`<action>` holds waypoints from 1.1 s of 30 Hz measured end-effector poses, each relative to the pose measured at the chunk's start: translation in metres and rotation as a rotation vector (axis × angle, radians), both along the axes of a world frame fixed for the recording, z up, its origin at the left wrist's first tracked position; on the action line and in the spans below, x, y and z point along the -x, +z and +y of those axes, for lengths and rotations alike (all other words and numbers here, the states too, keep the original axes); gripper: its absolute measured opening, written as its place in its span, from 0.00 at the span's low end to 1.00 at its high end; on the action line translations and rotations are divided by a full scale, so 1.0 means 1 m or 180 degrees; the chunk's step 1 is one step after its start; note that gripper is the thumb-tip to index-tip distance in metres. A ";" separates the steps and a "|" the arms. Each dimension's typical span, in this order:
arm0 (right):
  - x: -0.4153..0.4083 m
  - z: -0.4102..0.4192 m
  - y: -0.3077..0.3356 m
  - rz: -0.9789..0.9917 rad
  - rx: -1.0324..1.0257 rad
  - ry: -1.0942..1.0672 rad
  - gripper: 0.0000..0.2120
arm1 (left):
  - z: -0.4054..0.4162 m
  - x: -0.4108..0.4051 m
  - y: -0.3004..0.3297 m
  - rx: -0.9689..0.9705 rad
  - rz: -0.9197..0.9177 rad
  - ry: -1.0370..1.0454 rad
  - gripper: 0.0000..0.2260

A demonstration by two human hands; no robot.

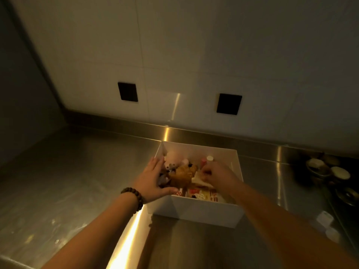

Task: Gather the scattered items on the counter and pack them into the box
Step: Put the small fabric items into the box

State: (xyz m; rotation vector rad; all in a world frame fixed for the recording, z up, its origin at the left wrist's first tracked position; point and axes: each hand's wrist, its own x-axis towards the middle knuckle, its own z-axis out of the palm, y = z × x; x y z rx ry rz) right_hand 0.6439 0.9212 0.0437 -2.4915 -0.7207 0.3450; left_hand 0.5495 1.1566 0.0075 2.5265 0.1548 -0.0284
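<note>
head view: a person packs a white box [196, 211] on a steel counter [68, 181]. the left hand [153, 180], fingers spread flat, braces the box's left wall, likely to steady it. the right hand [215, 174] reaches inside, fingers curled on a pale comb-like item [200, 176], apparently tucking it beside a brown plush toy [183, 172] and a pink one [172, 158]. small packets [202, 195] line the near side; packing looks nearly finished.

A kitchen: stainless steel counter [68, 181], white wall tiles [174, 55] (two dark outlets), stacked bowls [326, 171].
</note>
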 end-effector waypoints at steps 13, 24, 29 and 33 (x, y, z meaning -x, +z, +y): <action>-0.005 0.005 -0.045 0.0130 0.0329 -0.0095 0.15 | 0.000 0.001 -0.014 -0.0099 -0.0421 0.0119 0.56; 0.028 -0.058 -0.027 -0.0369 -0.0426 0.0164 0.17 | -0.045 0.024 -0.002 -0.0636 -0.1080 0.0253 0.39; 0.057 -0.120 -0.021 -0.0731 -0.0424 0.0020 0.20 | -0.144 0.030 0.006 -0.0595 -0.1394 -0.0278 0.28; 0.084 -0.197 -0.027 -0.0614 -0.0256 -0.0466 0.21 | -0.231 0.031 0.002 -0.0590 -0.1498 -0.0703 0.24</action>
